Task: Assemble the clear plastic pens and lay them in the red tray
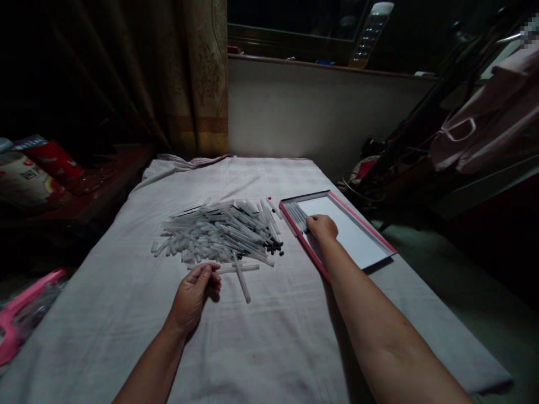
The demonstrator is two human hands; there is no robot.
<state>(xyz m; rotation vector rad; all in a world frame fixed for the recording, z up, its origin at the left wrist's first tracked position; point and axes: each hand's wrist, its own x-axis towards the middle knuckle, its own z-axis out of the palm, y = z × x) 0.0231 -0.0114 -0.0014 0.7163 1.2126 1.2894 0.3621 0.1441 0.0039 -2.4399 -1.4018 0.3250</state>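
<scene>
A loose heap of clear pen barrels [244, 221] lies mid-table, with pale translucent pen caps [185, 241] along its left side and small black plugs [273, 246] at its right. My left hand [196, 294] is just in front of the heap, thumb and fingers pinched together; whatever they hold, if anything, is hidden. Close to it, one barrel [241, 278] points toward me. My right hand [323, 227] reaches into a shallow pink-edged box lid [362, 216], its closed fingertips at a row of barrels [297, 216] laid side by side along the left wall. What those fingertips grip is hidden.
A white cloth [261, 348] covers the table. Left of it, a red packet [50, 160] and a labelled jar [29, 182] stand on a dark side table, with a pink handle [29, 303] lower down. A plastic bottle [370, 36] is on the window sill.
</scene>
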